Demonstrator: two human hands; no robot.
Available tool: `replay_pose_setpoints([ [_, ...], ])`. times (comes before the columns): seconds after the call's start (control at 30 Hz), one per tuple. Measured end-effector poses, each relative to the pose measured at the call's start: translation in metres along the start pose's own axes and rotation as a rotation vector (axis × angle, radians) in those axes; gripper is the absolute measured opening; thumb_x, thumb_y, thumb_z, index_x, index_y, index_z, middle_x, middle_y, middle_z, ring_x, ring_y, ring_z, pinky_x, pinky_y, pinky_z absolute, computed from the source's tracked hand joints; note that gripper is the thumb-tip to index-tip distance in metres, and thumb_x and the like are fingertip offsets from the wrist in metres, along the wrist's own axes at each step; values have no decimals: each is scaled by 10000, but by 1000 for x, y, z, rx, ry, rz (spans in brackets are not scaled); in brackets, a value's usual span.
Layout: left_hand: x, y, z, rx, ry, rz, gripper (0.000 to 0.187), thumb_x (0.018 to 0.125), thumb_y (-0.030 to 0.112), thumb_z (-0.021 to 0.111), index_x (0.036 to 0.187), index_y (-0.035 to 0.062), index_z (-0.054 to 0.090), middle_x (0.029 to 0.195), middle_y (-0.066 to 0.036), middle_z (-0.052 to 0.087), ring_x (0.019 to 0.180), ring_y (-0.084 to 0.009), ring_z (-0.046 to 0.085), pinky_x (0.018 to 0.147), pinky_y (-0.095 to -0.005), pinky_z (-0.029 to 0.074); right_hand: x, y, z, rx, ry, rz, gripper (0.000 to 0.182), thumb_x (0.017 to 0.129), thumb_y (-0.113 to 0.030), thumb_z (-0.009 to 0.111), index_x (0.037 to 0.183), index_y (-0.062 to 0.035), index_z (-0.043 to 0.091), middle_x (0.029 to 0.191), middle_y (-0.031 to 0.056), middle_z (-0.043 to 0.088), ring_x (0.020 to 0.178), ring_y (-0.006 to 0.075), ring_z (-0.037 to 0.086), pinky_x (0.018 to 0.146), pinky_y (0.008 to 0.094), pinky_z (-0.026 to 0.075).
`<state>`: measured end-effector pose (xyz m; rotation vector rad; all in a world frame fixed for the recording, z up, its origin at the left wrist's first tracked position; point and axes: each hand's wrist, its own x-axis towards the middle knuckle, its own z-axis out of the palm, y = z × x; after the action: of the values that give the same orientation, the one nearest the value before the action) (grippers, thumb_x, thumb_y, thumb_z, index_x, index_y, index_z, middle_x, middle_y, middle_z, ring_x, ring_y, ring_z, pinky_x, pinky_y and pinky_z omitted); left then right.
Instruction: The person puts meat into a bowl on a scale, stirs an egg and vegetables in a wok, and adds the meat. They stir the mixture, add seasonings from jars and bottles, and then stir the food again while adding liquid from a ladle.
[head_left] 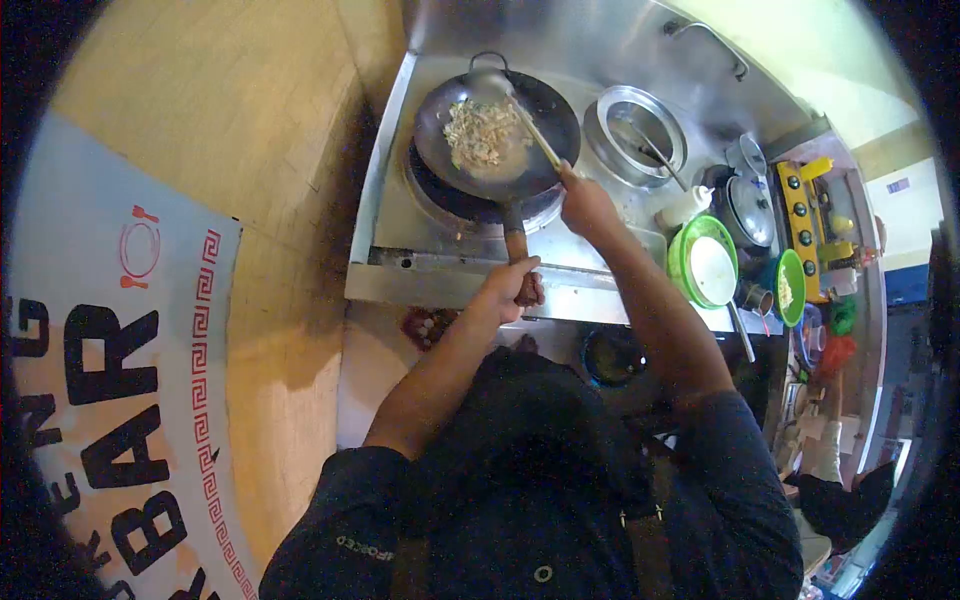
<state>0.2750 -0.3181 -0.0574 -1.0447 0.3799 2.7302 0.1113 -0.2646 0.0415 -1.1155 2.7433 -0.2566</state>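
My left hand (516,288) is wrapped round the wooden handle of a dark wok (555,115), which sits over the burner ring (440,200) on the steel stove. Cooked food in small pale brown pieces (480,135) lies in the wok, toward its left side. In my right hand (588,205) is the long light handle of a wok ladle (535,132). The ladle's round metal head rests at the far side of the wok, over the food's upper edge. The fingers of both hands are closed.
Right of the wok stands a round metal pot (632,135) with a utensil in it. Farther right are a white squeeze bottle (685,207), green basins (680,262), a lidded pot (750,212) and a yellow burner panel (802,235). Another person (845,500) is at far right.
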Motion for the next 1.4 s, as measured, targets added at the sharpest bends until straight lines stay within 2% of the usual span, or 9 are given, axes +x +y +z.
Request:
replay_pose_setpoints([
  [0.2, 8, 16, -19, 222, -215, 70, 146, 780, 100, 617, 807, 46, 484, 645, -52, 498, 531, -183, 527, 452, -355, 469, -39, -27, -5, -92, -216, -36, 611, 762, -15, 434, 1354, -88, 301, 776, 248, 602, 757, 381, 610, 661, 462, 479],
  [0.23, -6, 9, 0, 233, -6, 173, 141, 768, 89, 604, 786, 33, 476, 626, -50, 484, 532, -187, 526, 435, -344, 457, -57, -20, -17, -112, -230, -30, 595, 763, -26, 447, 1343, -85, 325, 793, 248, 603, 757, 380, 608, 667, 458, 478],
  [0.5, -16, 2, 27, 82, -61, 177, 146, 769, 75, 598, 761, 18, 464, 597, -68, 470, 488, -191, 502, 431, -337, 442, -108, -6, -87, 117, -338, -68, 463, 772, -50, 462, 1234, -40, 459, 873, 289, 588, 839, 387, 600, 738, 479, 461],
  [0.63, -13, 4, 14, 96, -116, 174, 140, 775, 73, 596, 738, 17, 473, 554, -64, 467, 469, -190, 500, 433, -329, 447, -113, 7, -52, -142, -288, -23, 579, 752, -9, 411, 1323, -52, 328, 840, 331, 574, 814, 418, 596, 729, 507, 469],
  [0.97, -7, 14, -5, 184, -54, 167, 174, 766, 104, 621, 676, 28, 493, 566, -66, 491, 457, -191, 511, 412, -340, 451, -32, -9, 4, -231, -145, -208, 388, 842, -86, 391, 1165, 126, 369, 706, 220, 621, 665, 360, 635, 584, 466, 512],
  [1.0, -5, 16, -7, 255, -53, 138, 173, 767, 112, 622, 684, 29, 495, 565, -64, 490, 458, -192, 513, 414, -338, 452, -52, -16, -5, -203, -198, -134, 516, 771, -29, 446, 1272, 8, 329, 750, 239, 603, 684, 402, 608, 603, 480, 484],
  [1.07, -11, 10, -5, 290, -17, 152, 165, 770, 117, 617, 696, 35, 494, 563, -63, 488, 459, -190, 514, 417, -336, 451, -77, -15, -26, -168, -227, -82, 505, 776, -24, 447, 1271, -16, 351, 756, 245, 602, 686, 405, 606, 604, 485, 480],
  [1.3, -27, 18, 17, 223, -61, 158, 146, 782, 121, 606, 722, 50, 494, 591, -66, 490, 465, -187, 511, 425, -324, 446, -7, -11, -9, -57, -40, 23, 467, 771, -46, 456, 1230, 10, 391, 831, 223, 624, 756, 387, 624, 666, 468, 506],
  [1.4, -19, 20, 0, 211, -56, 159, 150, 788, 122, 604, 718, 50, 493, 583, -63, 483, 469, -182, 509, 424, -317, 444, 13, -18, 17, 64, 32, -180, 490, 755, -25, 440, 1243, -17, 390, 759, 259, 599, 694, 412, 601, 626, 485, 478],
])
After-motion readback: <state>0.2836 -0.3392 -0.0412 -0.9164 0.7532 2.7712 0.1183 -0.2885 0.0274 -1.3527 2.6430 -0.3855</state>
